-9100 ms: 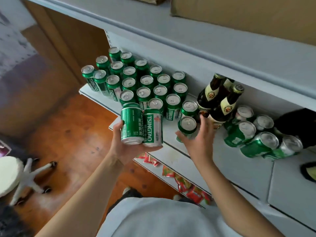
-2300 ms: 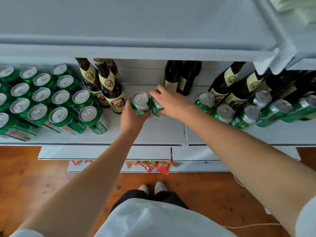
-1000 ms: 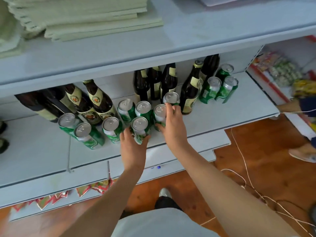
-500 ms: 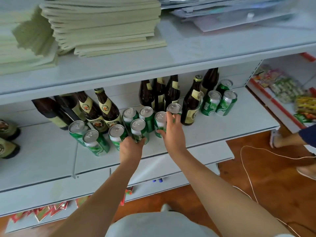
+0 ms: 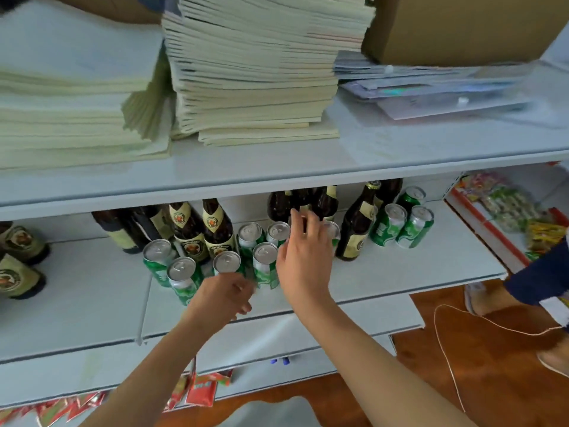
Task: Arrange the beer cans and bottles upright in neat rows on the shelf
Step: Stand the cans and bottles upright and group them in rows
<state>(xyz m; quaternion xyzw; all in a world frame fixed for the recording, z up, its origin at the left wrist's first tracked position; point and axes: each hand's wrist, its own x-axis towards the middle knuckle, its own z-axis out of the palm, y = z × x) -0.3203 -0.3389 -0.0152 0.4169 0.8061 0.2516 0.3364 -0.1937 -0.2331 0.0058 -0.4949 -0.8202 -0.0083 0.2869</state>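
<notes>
Several green beer cans [image 5: 264, 266] stand upright in a tight cluster at the middle of the white shelf [image 5: 400, 272], silver tops up. Brown labelled bottles [image 5: 217, 229] stand right behind them, and one more bottle [image 5: 357, 229] stands to their right. Three more cans [image 5: 388, 223] stand further right. My left hand [image 5: 224, 294] hovers in front of the cluster with loosely curled fingers and holds nothing. My right hand [image 5: 304, 257] is raised over the cluster's right side, fingers spread, gripping nothing. It hides part of one can.
Two bottles [image 5: 15, 278] stand at the shelf's far left. The shelf above carries paper stacks [image 5: 246, 72] and a cardboard box [image 5: 455, 26]. Snack packets [image 5: 508, 204] fill the shelf unit to the right. Another person's legs [image 5: 529, 285] and a white cord [image 5: 446, 349] are on the wooden floor.
Both hands have come off the cans they were holding in the cluster. The left hand has drawn back toward me and the right has lifted above the cans. The view has tilted up.
</notes>
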